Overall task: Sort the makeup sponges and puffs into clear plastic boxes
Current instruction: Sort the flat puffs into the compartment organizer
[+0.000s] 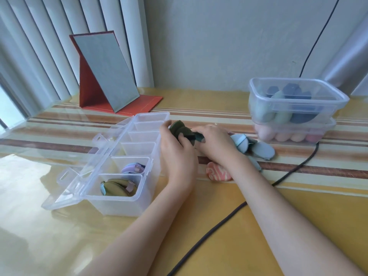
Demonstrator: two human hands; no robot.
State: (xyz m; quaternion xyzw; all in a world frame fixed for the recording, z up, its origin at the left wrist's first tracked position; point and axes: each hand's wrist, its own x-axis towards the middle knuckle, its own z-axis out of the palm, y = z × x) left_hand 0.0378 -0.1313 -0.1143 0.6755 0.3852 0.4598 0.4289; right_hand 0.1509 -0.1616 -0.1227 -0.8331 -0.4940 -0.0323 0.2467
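Currently | left hand (176,150) fingers grip dark green puffs (180,130) | right hand (214,143) fingers pinch same puffs | beside divided box (127,166) on table (229,226)

Glossy yellow counter (229,216) with brown stripes. Resting on it: an open clear divided box (119,200) at left, a red folding mirror (105,76) behind, two stacked clear tubs (294,108) at right, loose blue-grey puffs (256,149), a pink striped sponge (218,173), and a dark cable (199,242).
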